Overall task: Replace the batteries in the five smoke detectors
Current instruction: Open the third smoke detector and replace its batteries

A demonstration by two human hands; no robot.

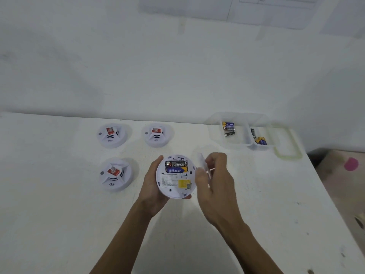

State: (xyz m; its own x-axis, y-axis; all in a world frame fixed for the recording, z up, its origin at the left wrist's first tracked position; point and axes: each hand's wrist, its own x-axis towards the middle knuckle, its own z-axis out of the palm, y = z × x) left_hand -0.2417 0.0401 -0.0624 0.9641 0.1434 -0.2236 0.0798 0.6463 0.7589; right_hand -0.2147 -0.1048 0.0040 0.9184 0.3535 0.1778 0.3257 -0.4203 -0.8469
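My left hand (153, 186) grips a white smoke detector (174, 191) turned back side up, its battery bay uncovered. Two batteries lie in the bay: a black Eveready one (176, 164) above a blue and yellow one (175, 170). Just right of the detector, my right hand (214, 175) pinches a thin white cover plate (201, 161), blurred and edge-on. Three other white detectors with red labels sit face up on the table: back left (112, 135), back middle (157, 135), front left (115, 174).
A clear two-compartment plastic box (244, 133) stands at the back right. Its left compartment holds three batteries (228, 128) and its right one holds a few more (259, 137). Its lid (289, 143) lies beside it. The white table's right edge (324, 186) drops to a floor with a pink object (351, 164).
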